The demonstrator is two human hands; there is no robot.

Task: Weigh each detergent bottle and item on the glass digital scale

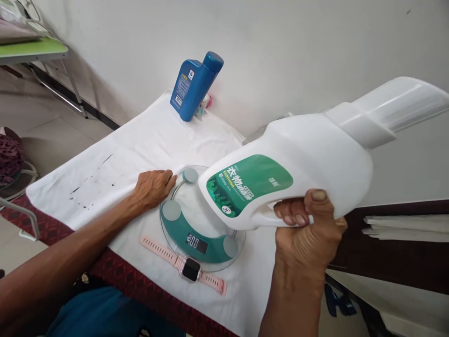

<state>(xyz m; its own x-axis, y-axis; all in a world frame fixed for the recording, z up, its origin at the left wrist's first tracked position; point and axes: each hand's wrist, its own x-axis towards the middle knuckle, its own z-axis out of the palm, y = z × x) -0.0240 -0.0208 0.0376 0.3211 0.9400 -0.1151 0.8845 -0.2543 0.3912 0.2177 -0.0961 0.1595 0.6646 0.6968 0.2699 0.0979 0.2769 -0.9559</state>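
My right hand (308, 234) is closed round the handle of a large white laundry detergent bottle (308, 140) with a green label. The bottle is tilted in the air above the right part of a round glass scale (175, 238), its long white cap pointing up to the right. The scale's display reads zeros. My left hand (154, 187) rests on the white cloth in a loose fist, at the scale's left rim; its fingertips are hidden. A pink-strapped smartwatch (191, 269) lies along the scale's near edge.
A blue bottle (192, 89) stands at the far end of the white cloth (115, 173), by the wall, with a small colourful item behind it. A clear object is partly hidden behind the white bottle. A green-topped table (35, 49) stands far left. Blue slippers (338, 299) lie on the floor.
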